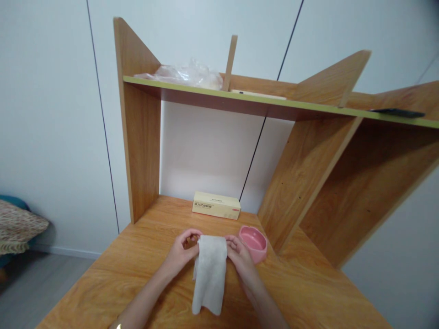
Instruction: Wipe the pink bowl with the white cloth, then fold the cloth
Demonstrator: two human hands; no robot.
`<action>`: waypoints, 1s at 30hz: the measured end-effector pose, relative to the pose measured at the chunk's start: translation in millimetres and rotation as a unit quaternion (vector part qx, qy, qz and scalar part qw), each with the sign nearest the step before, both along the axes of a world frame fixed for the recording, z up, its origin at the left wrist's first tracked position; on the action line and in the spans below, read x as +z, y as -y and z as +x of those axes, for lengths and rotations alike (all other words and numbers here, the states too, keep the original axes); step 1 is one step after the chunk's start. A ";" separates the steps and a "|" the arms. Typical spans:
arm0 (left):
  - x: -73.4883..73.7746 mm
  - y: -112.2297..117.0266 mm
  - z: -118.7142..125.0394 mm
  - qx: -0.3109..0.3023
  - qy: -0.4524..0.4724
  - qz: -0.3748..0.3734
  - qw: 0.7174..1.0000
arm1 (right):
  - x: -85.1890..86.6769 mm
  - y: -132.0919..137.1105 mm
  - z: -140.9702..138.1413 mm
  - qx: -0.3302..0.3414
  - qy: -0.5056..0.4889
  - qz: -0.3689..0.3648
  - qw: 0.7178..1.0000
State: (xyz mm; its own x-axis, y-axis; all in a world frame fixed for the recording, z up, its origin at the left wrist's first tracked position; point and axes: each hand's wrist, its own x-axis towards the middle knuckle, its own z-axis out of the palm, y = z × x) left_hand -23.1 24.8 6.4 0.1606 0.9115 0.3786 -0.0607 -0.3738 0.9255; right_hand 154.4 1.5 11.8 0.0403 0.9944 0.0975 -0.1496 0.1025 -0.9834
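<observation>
A pale grey-white cloth [211, 274] hangs folded over between my two hands, its lower edge loose above the wooden desk. My left hand [185, 249] pinches the cloth's upper left corner between thumb and fingers. At the upper right corner, my right hand [240, 256] grips the same cloth, its fingertips partly behind the fabric. Just beyond my right hand stands a pink bowl [254, 241] with an angular rim. A cream box [216, 205] with dark printed characters lies farther back, near the wall.
The desk top [113, 274] has a wood grain. Upright wooden panels [142, 151] carry a shelf [212, 93] above it. On that shelf lie clear plastic bags [188, 75] and a dark flat object [399, 112]. A patterned fabric seat [20, 226] is at the far left.
</observation>
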 end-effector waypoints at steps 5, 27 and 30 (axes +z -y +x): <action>6.9 3.4 -1.8 0.065 0.009 0.010 0.998 | 0.8 3.9 9.0 0.053 0.003 -0.053 0.997; 8.0 4.7 -2.1 0.101 0.052 -0.012 0.993 | 17.6 10.0 -12.1 0.149 0.038 -0.046 0.987; 7.6 4.5 -2.5 0.080 0.063 -0.023 0.995 | 20.9 10.0 -11.4 0.138 -0.008 -0.048 0.989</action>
